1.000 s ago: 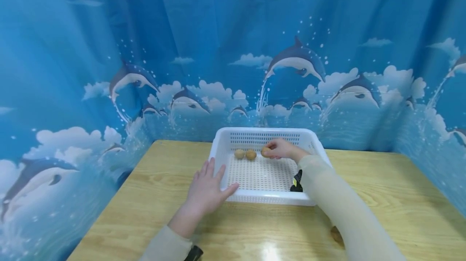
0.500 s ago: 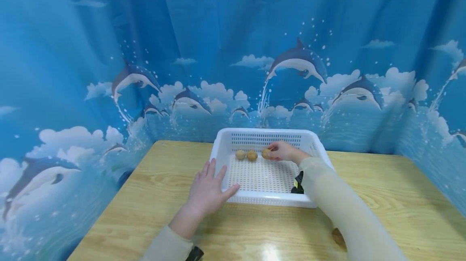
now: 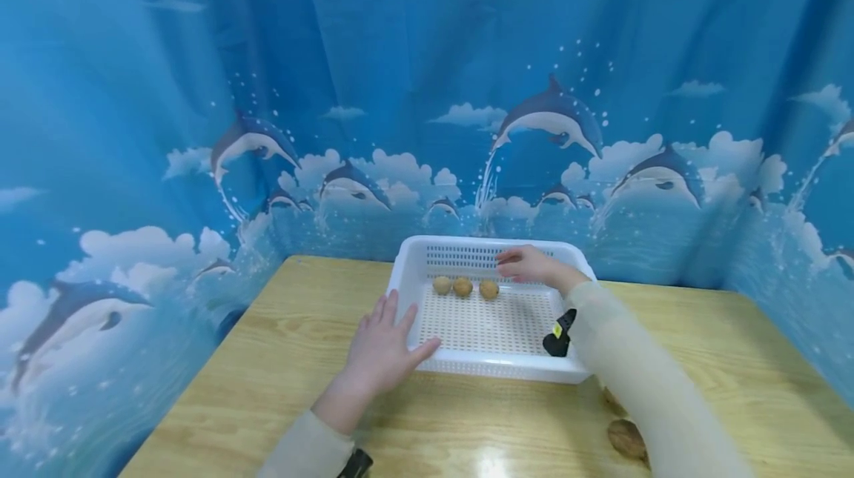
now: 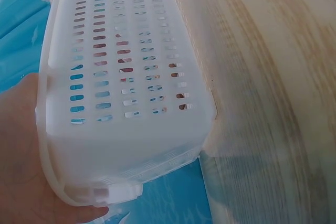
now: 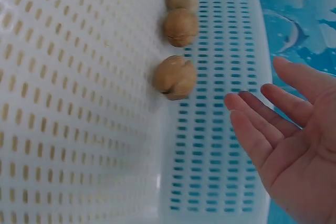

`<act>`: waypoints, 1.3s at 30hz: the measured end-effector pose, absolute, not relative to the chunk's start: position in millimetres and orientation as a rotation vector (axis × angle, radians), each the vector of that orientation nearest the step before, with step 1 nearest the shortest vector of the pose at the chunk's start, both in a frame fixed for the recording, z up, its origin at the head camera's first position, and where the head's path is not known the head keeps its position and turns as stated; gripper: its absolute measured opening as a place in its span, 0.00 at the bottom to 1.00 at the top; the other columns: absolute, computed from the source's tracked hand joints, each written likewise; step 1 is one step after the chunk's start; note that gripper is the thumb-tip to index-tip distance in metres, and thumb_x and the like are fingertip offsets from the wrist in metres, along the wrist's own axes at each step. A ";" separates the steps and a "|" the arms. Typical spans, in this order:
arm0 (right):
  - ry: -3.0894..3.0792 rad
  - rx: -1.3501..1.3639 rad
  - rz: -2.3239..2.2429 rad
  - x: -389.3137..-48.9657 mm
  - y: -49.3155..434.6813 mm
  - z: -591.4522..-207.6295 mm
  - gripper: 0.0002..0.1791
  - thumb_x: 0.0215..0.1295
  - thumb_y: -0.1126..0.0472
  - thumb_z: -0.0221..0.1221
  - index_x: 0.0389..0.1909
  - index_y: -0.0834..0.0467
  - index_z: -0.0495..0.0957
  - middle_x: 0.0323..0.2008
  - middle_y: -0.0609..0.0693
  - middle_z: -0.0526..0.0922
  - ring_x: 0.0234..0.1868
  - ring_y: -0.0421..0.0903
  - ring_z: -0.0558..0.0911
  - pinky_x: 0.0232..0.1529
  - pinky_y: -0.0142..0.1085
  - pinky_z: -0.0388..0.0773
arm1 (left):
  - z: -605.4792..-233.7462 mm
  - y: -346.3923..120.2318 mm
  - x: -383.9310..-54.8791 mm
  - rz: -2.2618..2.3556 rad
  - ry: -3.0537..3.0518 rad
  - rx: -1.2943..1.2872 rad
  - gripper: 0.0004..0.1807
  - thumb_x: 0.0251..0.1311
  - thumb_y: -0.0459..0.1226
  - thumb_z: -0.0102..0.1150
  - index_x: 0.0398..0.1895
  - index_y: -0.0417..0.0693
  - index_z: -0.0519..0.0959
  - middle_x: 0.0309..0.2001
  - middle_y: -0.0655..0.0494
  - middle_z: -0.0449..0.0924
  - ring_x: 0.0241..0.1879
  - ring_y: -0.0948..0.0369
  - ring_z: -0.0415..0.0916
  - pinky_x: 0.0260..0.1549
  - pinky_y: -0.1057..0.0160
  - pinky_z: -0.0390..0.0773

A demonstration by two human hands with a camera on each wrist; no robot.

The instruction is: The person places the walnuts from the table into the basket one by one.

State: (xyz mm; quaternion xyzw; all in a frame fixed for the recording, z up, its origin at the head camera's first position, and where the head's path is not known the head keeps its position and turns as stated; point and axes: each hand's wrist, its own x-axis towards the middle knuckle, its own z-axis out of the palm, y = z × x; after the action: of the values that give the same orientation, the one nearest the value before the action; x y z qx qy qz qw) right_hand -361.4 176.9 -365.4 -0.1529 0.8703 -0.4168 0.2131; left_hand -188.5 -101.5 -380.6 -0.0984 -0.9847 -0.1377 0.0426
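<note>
Three walnuts sit in a row along the far wall of a white perforated plastic basket (image 3: 494, 367): a pale one (image 3: 442, 285), a browner one (image 3: 462, 287) and, slightly apart, a third walnut (image 5: 175, 77) with a dark crack. Above the basket floor, just right of that third walnut, my right hand (image 3: 534, 267) hovers with loosely extended fingers and holds nothing. My left hand (image 3: 382, 348) rests with spread fingers on the basket's near left rim. The left wrist view shows that hand beside the rim and the slotted outer wall (image 4: 121, 77).
Partly covered by the right forearm, walnuts (image 3: 626, 437) lie on the wooden table (image 3: 287, 359) in front of the basket. A black wrist strap (image 3: 559, 333) shows near the right cuff. A blue dolphin-print curtain (image 3: 400, 93) hangs behind the table.
My right hand has let go of the third walnut and lifted away to the right; the walnut stays in the basket. The left hand keeps its place. More of the table walnuts shows.
</note>
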 end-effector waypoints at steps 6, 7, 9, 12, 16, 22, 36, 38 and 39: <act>2.353 -0.464 -1.133 -346.4 199.9 -339.0 0.32 0.69 0.53 0.52 0.67 0.66 0.57 0.64 0.65 0.62 0.62 0.59 0.67 0.60 0.52 0.65 | -379.9 -105.3 -188.0 -0.421 -3.018 -0.295 0.43 0.58 0.67 0.41 0.69 0.49 0.62 0.72 0.39 0.42 0.70 0.42 0.41 0.62 0.38 0.49; 2.353 -0.476 -1.135 -344.0 205.7 -335.4 0.33 0.69 0.52 0.52 0.68 0.66 0.57 0.64 0.65 0.62 0.62 0.59 0.67 0.60 0.52 0.65 | -380.0 -105.8 -188.3 -0.413 -3.021 -0.293 0.43 0.58 0.67 0.40 0.69 0.49 0.62 0.72 0.39 0.42 0.70 0.42 0.41 0.62 0.38 0.49; 2.355 -0.490 -1.149 -338.1 218.3 -328.4 0.34 0.69 0.51 0.52 0.68 0.66 0.56 0.64 0.66 0.62 0.62 0.60 0.67 0.60 0.52 0.64 | -380.3 -106.1 -188.6 -0.406 -3.029 -0.295 0.43 0.58 0.68 0.39 0.69 0.50 0.61 0.72 0.40 0.41 0.70 0.43 0.40 0.62 0.38 0.48; 2.376 -0.502 -1.147 -325.4 238.0 -320.3 0.35 0.69 0.51 0.52 0.68 0.67 0.54 0.65 0.67 0.60 0.63 0.61 0.65 0.60 0.52 0.64 | -380.1 -105.6 -189.3 -0.414 -3.048 -0.303 0.43 0.58 0.68 0.39 0.70 0.51 0.60 0.72 0.40 0.40 0.70 0.43 0.39 0.63 0.39 0.47; 2.428 -0.480 -1.148 -304.5 262.0 -316.7 0.36 0.69 0.51 0.51 0.68 0.68 0.53 0.65 0.67 0.61 0.63 0.62 0.64 0.59 0.53 0.66 | -378.7 -104.7 -191.0 -0.436 -3.068 -0.317 0.44 0.58 0.68 0.40 0.70 0.51 0.58 0.72 0.40 0.39 0.70 0.43 0.37 0.63 0.38 0.44; 2.542 -0.534 -1.233 -267.8 294.3 -329.4 0.33 0.70 0.52 0.50 0.66 0.70 0.56 0.62 0.69 0.65 0.60 0.65 0.67 0.53 0.54 0.71 | -373.6 -104.2 -196.5 -0.449 -3.100 -0.343 0.47 0.55 0.70 0.40 0.72 0.54 0.53 0.73 0.41 0.39 0.70 0.42 0.35 0.64 0.38 0.40; 2.748 -0.550 -1.329 -209.6 350.2 -385.5 0.24 0.71 0.59 0.48 0.61 0.72 0.64 0.55 0.64 0.74 0.45 0.28 0.76 0.41 0.27 0.76 | -381.6 -98.2 -194.6 -0.485 -3.054 -0.323 0.46 0.55 0.70 0.42 0.72 0.55 0.54 0.73 0.41 0.36 0.71 0.44 0.31 0.64 0.40 0.40; 2.731 -0.525 -1.294 -205.6 354.7 -393.2 0.24 0.71 0.58 0.49 0.61 0.71 0.64 0.55 0.64 0.74 0.45 0.28 0.76 0.41 0.28 0.76 | -382.3 -98.0 -194.5 -0.480 -3.052 -0.320 0.46 0.55 0.69 0.42 0.72 0.55 0.54 0.73 0.41 0.36 0.71 0.44 0.32 0.65 0.40 0.41; 2.713 -0.514 -1.280 -204.1 356.2 -396.6 0.25 0.71 0.58 0.49 0.61 0.71 0.64 0.56 0.65 0.73 0.45 0.27 0.75 0.40 0.29 0.76 | -382.6 -98.1 -194.6 -0.479 -3.051 -0.318 0.46 0.55 0.69 0.42 0.72 0.55 0.55 0.73 0.41 0.37 0.71 0.44 0.32 0.65 0.40 0.41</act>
State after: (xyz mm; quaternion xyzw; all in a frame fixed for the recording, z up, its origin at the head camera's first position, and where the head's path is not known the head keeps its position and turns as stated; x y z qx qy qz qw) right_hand -204.1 356.2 -396.6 -0.1686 0.8903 -0.4202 0.0492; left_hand -194.6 -98.1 -382.6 -0.1025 -0.9825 -0.1542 0.0185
